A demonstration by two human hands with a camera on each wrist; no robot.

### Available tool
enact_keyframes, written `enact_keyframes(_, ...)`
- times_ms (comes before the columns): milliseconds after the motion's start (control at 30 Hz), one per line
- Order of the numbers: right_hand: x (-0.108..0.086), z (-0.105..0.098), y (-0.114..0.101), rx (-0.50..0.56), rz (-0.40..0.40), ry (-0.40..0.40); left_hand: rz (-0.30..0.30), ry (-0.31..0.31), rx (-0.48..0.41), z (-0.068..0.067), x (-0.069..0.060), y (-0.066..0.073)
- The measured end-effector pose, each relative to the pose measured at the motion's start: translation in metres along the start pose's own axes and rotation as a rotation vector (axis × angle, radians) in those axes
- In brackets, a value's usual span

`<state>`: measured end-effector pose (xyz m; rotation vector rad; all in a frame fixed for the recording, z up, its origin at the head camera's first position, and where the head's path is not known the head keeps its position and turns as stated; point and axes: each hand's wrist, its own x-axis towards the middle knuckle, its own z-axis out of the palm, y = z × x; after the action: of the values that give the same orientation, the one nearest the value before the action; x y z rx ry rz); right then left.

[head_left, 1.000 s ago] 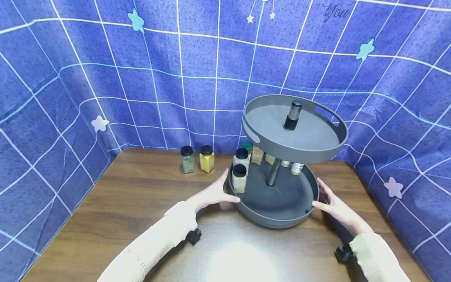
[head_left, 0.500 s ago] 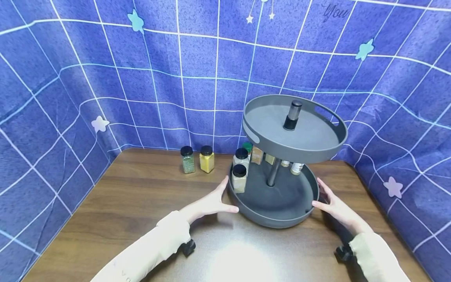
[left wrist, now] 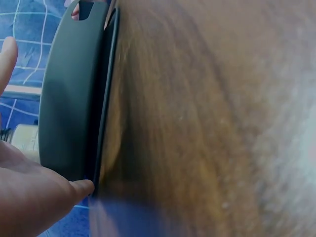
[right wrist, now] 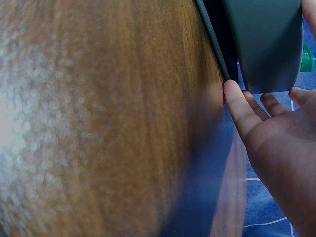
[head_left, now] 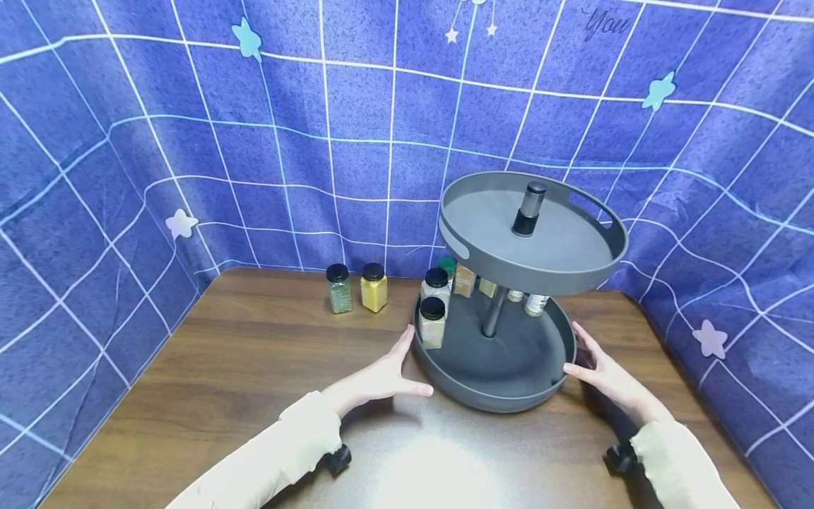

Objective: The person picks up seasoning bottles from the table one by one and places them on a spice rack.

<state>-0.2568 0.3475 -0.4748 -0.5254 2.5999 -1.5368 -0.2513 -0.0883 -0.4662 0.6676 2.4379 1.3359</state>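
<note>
A grey two-tier turntable organizer (head_left: 509, 385) stands on the table, right of centre. Along its lower tier's left side are two pale spice jars with black lids, the nearer spice jar (head_left: 432, 329) in front of the other (head_left: 435, 286). Beside the lower tier's left front is my left hand (head_left: 378, 378), thumb and fingers spread, a fingertip at the base in the left wrist view. At the right side, my right hand (head_left: 607, 375) has its fingers extended against the outer wall, fingertips (right wrist: 230, 89) at the lower edge in the right wrist view.
A green-filled spice jar (head_left: 340, 290) and a yellow-filled spice jar (head_left: 374, 288) stand on the wooden table (head_left: 267, 339), left of the organizer. Further jars, including a green-lidded one (head_left: 447, 266), sit at the lower tier's back, partly hidden. A blue gridded cloth (head_left: 286, 170) hangs behind.
My left hand has slid toward the front of the organizer's left side, its sleeve shifting down and left. The right hand keeps its place, and the organizer and jars look unmoved.
</note>
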Motion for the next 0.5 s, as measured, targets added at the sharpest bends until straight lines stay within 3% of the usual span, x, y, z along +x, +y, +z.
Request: enact_keyframes(500,0.0013,-0.0002,0.0018,0.006,0.012,-0.004,-0.02,-0.009,-0.018,0.0025,0.0006,0.0021)
